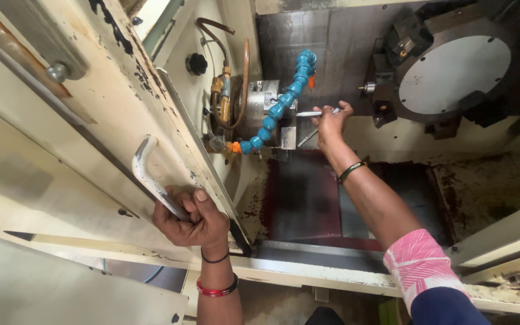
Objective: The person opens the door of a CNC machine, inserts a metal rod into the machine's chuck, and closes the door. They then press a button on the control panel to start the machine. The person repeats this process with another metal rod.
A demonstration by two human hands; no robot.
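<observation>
My left hand (191,219) grips the lower end of a curved metal handle (145,168) on the cream sliding door (79,150) of a lathe. My right hand (331,122) reaches deep into the machine and holds a thin silver metal rod (311,114) at the chuck (269,105). A blue segmented coolant hose (284,99) curls just left of that hand. The arm wears a dark bangle and a pink patterned sleeve.
A round tool turret (452,69) with a grey disc face sits at the upper right, close to my right hand. Copper pipes and brass fittings (227,90) hang left of the chuck. The dark stained machine bed (308,198) lies below.
</observation>
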